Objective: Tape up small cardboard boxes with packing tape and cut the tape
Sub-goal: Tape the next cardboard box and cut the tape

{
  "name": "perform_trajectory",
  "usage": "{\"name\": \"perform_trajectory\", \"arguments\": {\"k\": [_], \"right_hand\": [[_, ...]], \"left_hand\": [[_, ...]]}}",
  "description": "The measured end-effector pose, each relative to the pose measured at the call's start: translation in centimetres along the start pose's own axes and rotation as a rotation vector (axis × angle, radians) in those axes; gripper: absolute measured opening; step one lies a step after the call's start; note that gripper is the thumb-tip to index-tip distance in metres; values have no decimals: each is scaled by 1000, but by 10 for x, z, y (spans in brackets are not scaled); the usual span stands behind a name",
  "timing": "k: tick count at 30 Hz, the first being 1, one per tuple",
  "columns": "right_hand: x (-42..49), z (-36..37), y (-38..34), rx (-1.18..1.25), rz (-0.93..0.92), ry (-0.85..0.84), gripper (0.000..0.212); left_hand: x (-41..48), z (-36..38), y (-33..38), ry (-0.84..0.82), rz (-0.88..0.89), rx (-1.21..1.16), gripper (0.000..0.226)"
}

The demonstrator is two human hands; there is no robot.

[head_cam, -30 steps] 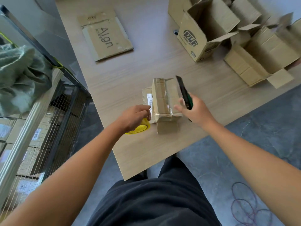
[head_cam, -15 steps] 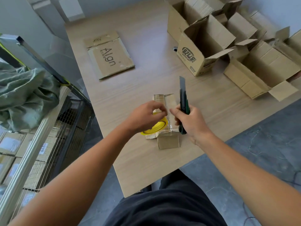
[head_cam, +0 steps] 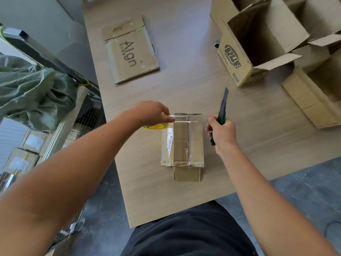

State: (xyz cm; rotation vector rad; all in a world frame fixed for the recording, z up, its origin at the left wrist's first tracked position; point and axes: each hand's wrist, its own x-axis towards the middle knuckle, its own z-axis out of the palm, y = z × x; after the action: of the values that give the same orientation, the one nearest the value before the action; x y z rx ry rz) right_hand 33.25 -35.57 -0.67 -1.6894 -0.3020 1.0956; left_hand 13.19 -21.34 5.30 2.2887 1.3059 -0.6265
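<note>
A small cardboard box lies on the wooden table, clear tape along its top seam and a barcode label on its left side. My left hand grips a yellow-cored tape roll just left of the box's far end. A strip of clear tape stretches from the roll across that far end. My right hand holds a green utility knife right of the box, blade extended and pointing away from me, apart from the tape.
A flattened "Align" carton lies at the far left of the table. Open empty cartons crowd the far right. A wire cart with a green bag stands left of the table. The table's front edge is near my legs.
My left hand has carried the roll to the left and farther away, drawing tape across the box's far end. My right hand with the knife has moved right, off the box.
</note>
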Motion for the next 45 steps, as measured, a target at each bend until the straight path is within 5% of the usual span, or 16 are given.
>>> {"name": "perform_trajectory", "arguments": {"k": [7,11,14,16,20,24,29,35,45], "right_hand": [[43,3,33,-130,128,-21,16],[57,4,38,-252,217,-137,40],[59,-7,22,-602,72,-27,44],[44,-9,10,-629,-89,-12,39],[-8,28,4,-761,-376,-287,32],[-37,57,22,-993,-315,-256,39],[-46,60,37,-1037,-245,-324,51],[-57,64,37,-1141,-250,-367,52],[-63,80,32,-1411,-224,-364,54]], "left_hand": [[48,34,-3,13,-59,-54,54],[53,40,-12,-19,-22,-124,49],[53,44,-13,-10,4,-181,46],[52,49,-10,30,13,-189,44],[45,65,-8,123,-28,-227,36],[32,71,-10,165,-84,-206,41],[-4,69,-45,-24,95,-765,25],[0,45,-48,-151,102,-429,25],[7,69,-21,26,-60,-237,20]]}}
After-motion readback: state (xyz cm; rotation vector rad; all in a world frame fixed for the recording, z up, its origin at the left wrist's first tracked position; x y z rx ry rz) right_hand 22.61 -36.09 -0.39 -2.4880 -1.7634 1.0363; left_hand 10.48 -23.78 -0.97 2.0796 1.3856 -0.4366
